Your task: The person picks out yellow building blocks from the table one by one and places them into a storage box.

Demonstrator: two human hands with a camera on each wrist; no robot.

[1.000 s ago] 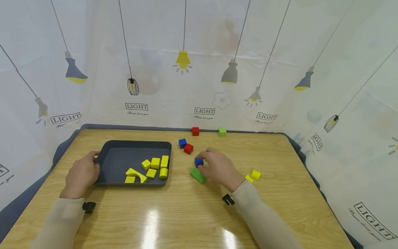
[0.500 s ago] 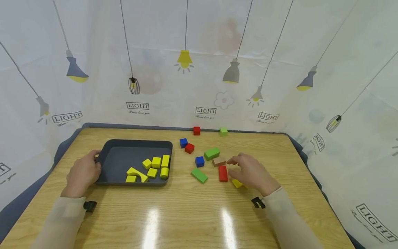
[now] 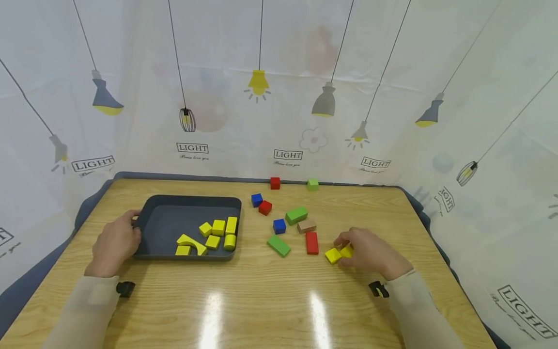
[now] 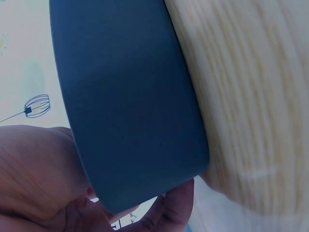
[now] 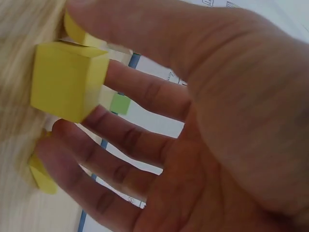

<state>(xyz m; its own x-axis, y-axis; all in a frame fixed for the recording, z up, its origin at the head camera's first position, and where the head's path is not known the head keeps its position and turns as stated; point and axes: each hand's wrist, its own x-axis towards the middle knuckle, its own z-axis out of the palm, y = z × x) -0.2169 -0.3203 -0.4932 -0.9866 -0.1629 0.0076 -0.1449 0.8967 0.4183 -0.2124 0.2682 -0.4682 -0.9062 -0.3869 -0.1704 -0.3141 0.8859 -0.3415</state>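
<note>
My left hand (image 3: pixel 116 241) grips the left end of a dark grey tray (image 3: pixel 170 198); in the left wrist view its fingers (image 4: pixel 176 205) curl round the tray's end. My right hand (image 3: pixel 368 249) is low over the table at the right, beside a yellow block (image 3: pixel 333 255) and around another yellow block (image 3: pixel 346 251). In the right wrist view a yellow cube (image 5: pixel 60 82) stands before the loosely bent fingers, which are spread apart from the thumb. The thumb tip overlaps a rounded yellow piece (image 5: pixel 75 29). Another yellow piece (image 5: pixel 42 174) is beside the fingertips.
Several yellow blocks lie in the tray's right half, including an arch (image 3: pixel 192 244) and a cylinder (image 3: pixel 229 242). Between tray and right hand lie a red block (image 3: pixel 312 243), a tan block (image 3: pixel 307 226), green blocks (image 3: pixel 279 245) and blue cubes (image 3: pixel 279 226). Red cubes (image 3: pixel 265 208) sit farther back.
My right hand has moved right and nearer, from beside the blue cube and green block to the yellow blocks. The blocks it covered now show. My left hand stays on the tray.
</note>
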